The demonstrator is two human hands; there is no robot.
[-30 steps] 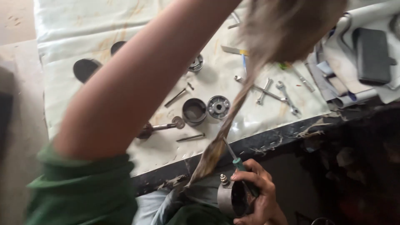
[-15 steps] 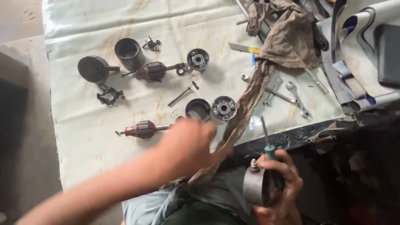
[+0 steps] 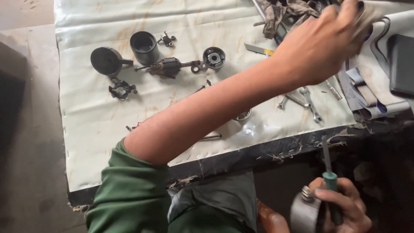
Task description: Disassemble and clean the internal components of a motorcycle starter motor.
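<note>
My left hand (image 3: 332, 41) reaches across the table to the far right, fingers curled on a blurred end of a dirty rag (image 3: 284, 11). Its forearm hides the middle of the table. Low at the right, below the table edge, my right hand (image 3: 345, 207) grips a green-handled screwdriver (image 3: 330, 181), shaft pointing up. The same hand holds a grey metal cylinder with a bolt on top (image 3: 305, 211).
On the white-covered table (image 3: 95, 129) lie a motor armature (image 3: 168, 67), a black cup (image 3: 144, 45), a black round part (image 3: 105, 60), a round end cap (image 3: 214, 57), a bracket (image 3: 122, 89), wrenches (image 3: 308, 103) and a dark pouch (image 3: 401, 64).
My left hand has swung from the near edge of the table up to the far right, onto the rag. My right hand with the screwdriver and cylinder has sunk lower.
</note>
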